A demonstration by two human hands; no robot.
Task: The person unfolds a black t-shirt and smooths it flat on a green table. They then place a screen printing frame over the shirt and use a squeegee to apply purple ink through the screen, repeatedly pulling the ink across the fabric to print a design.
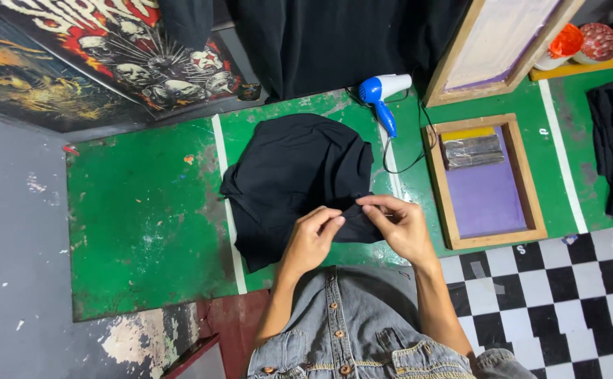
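A black garment [296, 179] is being held at its near edge by both hands, with the rest of it lying crumpled on the green table [145, 210] just beyond the grip. The left hand [313, 238] is being kept clenched on the cloth, a fold being pinched between thumb and fingers, and the right hand [401, 224] is likewise grasping the same edge, its fingertips being pressed onto the fabric just beside those of the left. The two grips are being held close together, almost touching, with a short stretch of black cloth being pulled between them. Beyond the grip and a little to its right, a blue and white hair dryer [382, 95] is lying on the table, its cord [408, 147] being trailed back toward the hands. Farther to the right of the grip, well apart from it, a wooden-framed printing screen [489, 186] with a purple mesh is lying flat, and a dark squeegee-like bar [471, 151] is resting on its far end. A second wooden frame [503, 42] is being leaned beyond that. Near the right side of the grip, a black and white chequered surface [552, 302] is lying below the table edge. A denim top [348, 330] is being worn below the hands.
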